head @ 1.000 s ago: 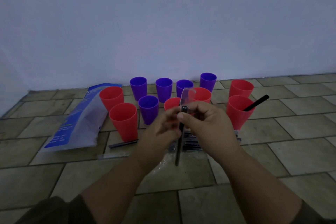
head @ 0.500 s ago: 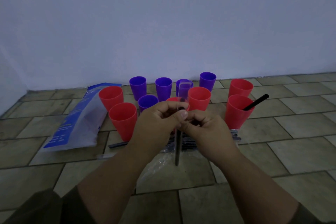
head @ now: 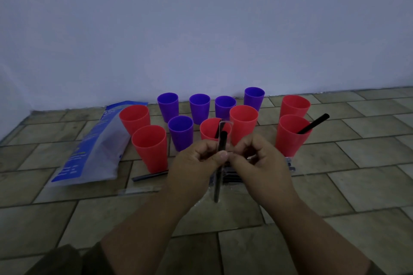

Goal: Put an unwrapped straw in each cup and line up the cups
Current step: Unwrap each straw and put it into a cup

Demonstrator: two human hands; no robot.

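My left hand (head: 196,163) and my right hand (head: 261,161) meet in front of me and pinch an upright black straw (head: 220,163) in its clear wrapper (head: 221,126). The straw's bare top pokes out above my thumbs. Several red and purple cups stand on the tiled floor behind. One red cup (head: 290,135) at the right holds a black straw (head: 314,124). The red cup (head: 211,129) just behind my hands seems to hold a straw too. A pile of wrapped straws (head: 232,176) lies under my hands, mostly hidden.
A blue and white plastic bag (head: 93,147) lies on the floor at the left. One wrapped straw (head: 149,177) and an empty clear wrapper (head: 138,191) lie near the front-left red cup (head: 150,148). A white wall rises right behind the cups.
The wrapper has slid down and the straw's black tip now shows above my thumbs. Both hands stay together in about the same place.
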